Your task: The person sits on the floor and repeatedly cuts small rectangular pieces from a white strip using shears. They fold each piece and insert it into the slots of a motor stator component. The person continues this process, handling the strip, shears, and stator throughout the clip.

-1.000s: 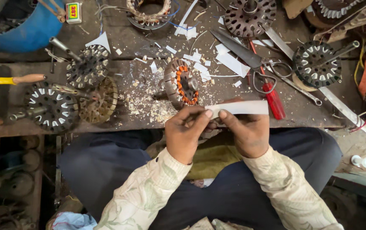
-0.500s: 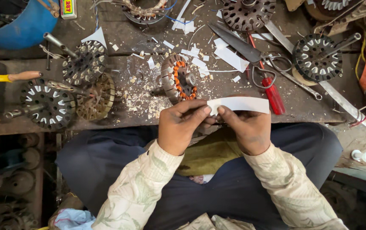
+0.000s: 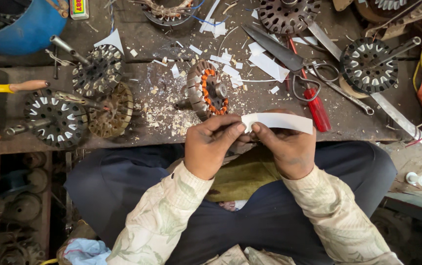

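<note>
Both hands pinch a white paper strip [image 3: 278, 121].
Left hand [image 3: 212, 145] and right hand [image 3: 286, 149] closed on it; copper-wound stator [image 3: 210, 91] at 11 o'clock, red-handled screwdriver [image 3: 314, 103] at 2.

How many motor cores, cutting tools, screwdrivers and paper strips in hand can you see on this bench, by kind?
Slotted round motor cores, wholly in view: 6, e.g. the one with orange insulation
Scissors: 1
Red-handled screwdriver: 1
White paper strip, pinched by left hand and right hand: 1
Total: 9
</note>
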